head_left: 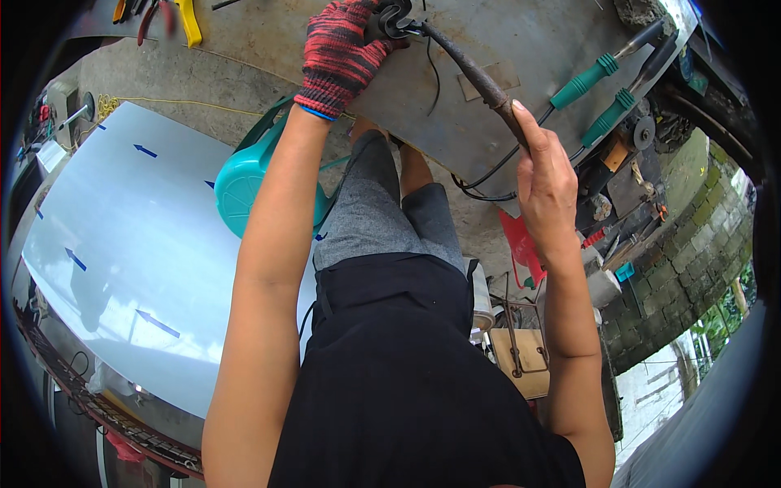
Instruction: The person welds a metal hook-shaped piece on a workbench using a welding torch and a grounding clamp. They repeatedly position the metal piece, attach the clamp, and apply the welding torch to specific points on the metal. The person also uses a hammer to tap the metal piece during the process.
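Observation:
My left hand [343, 58], in a red and black striped knit glove, is closed around a dark curved metal piece [396, 19] at the top edge, partly cut off by the frame. From that piece a long, rusty brown rod [472, 69] slants down to the right; a shiny joint shows where the two meet. My bare right hand [547, 183] grips the rod's lower end, thumb laid along it. Both hands are over the grey metal tabletop [390, 106]. A thin black wire [435, 81] hangs or lies beside the metal piece.
Right on the table lie two green-handled tools [587, 80] with black cables [488, 177]. Pliers [148, 20] and a yellow-handled tool [188, 23] lie upper left. Beside my left arm are a teal stool [244, 191] and a large glossy white panel [138, 244] with blue arrows.

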`<state>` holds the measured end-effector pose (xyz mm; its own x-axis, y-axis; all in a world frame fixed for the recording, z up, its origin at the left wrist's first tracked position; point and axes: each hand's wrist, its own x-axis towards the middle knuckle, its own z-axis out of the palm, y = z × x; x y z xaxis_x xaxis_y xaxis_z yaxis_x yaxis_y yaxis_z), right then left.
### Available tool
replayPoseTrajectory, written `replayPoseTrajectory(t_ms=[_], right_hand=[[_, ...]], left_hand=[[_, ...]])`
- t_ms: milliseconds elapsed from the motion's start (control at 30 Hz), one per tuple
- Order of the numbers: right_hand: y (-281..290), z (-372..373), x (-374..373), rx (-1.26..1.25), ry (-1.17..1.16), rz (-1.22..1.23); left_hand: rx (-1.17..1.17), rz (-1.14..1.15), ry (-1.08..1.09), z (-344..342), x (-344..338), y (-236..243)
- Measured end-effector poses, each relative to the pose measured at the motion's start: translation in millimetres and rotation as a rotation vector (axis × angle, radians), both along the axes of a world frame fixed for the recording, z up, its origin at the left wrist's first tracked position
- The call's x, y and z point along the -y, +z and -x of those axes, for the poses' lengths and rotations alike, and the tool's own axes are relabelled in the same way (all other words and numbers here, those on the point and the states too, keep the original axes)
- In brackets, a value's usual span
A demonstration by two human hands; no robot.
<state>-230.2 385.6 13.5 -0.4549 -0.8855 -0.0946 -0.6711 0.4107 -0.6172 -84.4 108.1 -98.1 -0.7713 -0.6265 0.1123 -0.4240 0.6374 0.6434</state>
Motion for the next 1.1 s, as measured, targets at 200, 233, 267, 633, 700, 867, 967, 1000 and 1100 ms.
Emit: replayPoseTrajectory(t_ms=[200, 233, 267, 633, 700, 867, 967, 1000, 1100], right_hand=[[6, 10, 4, -0.046, 0.041, -0.02], [7, 12, 4, -0.042, 0.046, -0.025], [8, 14, 5, -0.048, 0.054, -0.029], [17, 38, 13, -0.117, 0.16, -0.044], [17, 44, 14, -0.11, 0.176, -0.046], [22, 49, 18, -0.159, 0.217, -0.055], [23, 51, 19, -0.194, 0.231, -0.063], [24, 51, 19, -0.185, 0.231, -0.07], [28, 52, 20, -0.168, 0.239, -0.094]], left_hand=[[-0.032, -0.027, -0.001, 3, -1, 4], [-0.033, -0.03, 0.0, 3, -1, 5], [-0.037, -0.026, -0.001, 3, -2, 4], [0.031, 0.032, -0.02, 7, -1, 3], [0.048, 0.024, -0.013, 7, 0, 2], [0.039, 0.121, -0.037, 4, 2, -5], [-0.027, 0.079, -0.045, 5, 1, -2], [-0.074, 0.006, -0.043, 9, -2, 3], [-0.14, -0.066, -0.044, 11, -3, 6]])
